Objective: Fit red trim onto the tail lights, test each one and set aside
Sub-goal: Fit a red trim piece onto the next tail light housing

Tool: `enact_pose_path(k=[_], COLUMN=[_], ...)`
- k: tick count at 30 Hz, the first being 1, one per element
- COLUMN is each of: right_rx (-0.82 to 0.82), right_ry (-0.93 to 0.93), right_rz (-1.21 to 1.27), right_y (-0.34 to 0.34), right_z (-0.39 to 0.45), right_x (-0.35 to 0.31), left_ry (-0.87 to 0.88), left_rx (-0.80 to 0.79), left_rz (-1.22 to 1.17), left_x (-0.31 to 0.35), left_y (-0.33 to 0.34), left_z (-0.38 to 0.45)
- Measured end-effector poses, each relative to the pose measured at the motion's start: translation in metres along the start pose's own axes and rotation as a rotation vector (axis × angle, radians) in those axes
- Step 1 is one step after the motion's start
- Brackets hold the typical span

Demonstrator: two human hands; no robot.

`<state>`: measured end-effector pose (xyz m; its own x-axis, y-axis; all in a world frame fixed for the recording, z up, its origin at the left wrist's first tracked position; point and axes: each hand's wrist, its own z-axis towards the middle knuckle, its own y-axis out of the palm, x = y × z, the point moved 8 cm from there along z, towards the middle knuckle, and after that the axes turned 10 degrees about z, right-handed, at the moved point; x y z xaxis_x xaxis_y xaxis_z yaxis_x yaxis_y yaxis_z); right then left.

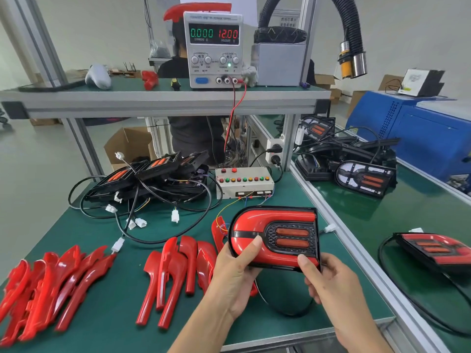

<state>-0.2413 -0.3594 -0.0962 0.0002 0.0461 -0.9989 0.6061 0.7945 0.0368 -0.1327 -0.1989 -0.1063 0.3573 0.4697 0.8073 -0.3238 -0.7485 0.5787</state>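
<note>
I hold a tail light (276, 234) with red trim fitted on it above the green bench mat (109, 289). My left hand (235, 271) grips its left end, thumb on the red face. My right hand (328, 284) grips its lower right edge, thumb on the front. Its black cable loops down below the light. Two groups of loose red trim pieces lie on the mat, one at the left (48, 289) and one in the middle (173, 271). A pile of untrimmed tail lights (153, 177) with cables and white connectors sits behind them.
A test box (244, 183) with coloured buttons stands behind the held light, wired to a power supply (214, 49) on the shelf reading 0.000 and 12.00. On the right-hand bench lie a trimmed tail light (433, 248) and several other tail lights (362, 178). A person sits behind the shelf.
</note>
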Motion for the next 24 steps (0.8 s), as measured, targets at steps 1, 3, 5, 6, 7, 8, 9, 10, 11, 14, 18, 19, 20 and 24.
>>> enact_pose_path(k=[1,3,5,6,7,8,9,10,11,14,18,19,20,24], right_rx=[-0.008,-0.023,-0.037,-0.041,-0.042,-0.044,-0.045,-0.047,-0.05,-0.058,-0.067,-0.07,-0.074,-0.092], right_ry=[0.003,0.008,0.013,0.017,0.021,0.024,0.028,0.033,0.038,0.049,0.038,0.035,0.031,0.026], right_rz=[0.0,0.001,0.009,0.022,0.036,0.046,0.054,0.062,0.071,0.08,0.07,0.062,0.054,0.036], right_y=[0.001,0.002,0.003,0.003,0.003,0.003,0.002,0.002,0.002,0.002,0.001,0.001,0.001,-0.001], right_z=[0.0,0.0,0.0,-0.001,-0.001,-0.001,-0.002,-0.002,-0.002,-0.002,-0.002,-0.002,-0.002,-0.002], right_x=[0.0,-0.001,-0.002,-0.003,-0.003,-0.004,-0.004,-0.004,-0.004,-0.005,-0.007,-0.008,-0.008,-0.009], left_ry=[0.012,0.034,0.054,0.058,0.06,0.06,0.06,0.059,0.057,0.053,0.072,0.076,0.079,0.095], left_rx=[-0.016,-0.04,-0.064,-0.082,-0.1,-0.117,-0.13,-0.14,-0.146,-0.149,-0.146,-0.149,-0.149,-0.142], left_rz=[0.008,0.017,0.003,-0.013,-0.028,-0.04,-0.049,-0.058,-0.065,-0.06,-0.022,-0.017,-0.011,0.005], left_x=[0.002,0.006,0.008,0.009,0.009,0.009,0.009,0.01,0.01,0.01,0.011,0.011,0.012,0.014], left_y=[0.001,0.002,0.002,0.002,0.002,0.002,0.002,0.002,0.002,0.003,0.003,0.004,0.004,0.005], left_z=[-0.002,-0.004,-0.007,-0.008,-0.009,-0.01,-0.01,-0.011,-0.012,-0.013,-0.014,-0.014,-0.015,-0.015])
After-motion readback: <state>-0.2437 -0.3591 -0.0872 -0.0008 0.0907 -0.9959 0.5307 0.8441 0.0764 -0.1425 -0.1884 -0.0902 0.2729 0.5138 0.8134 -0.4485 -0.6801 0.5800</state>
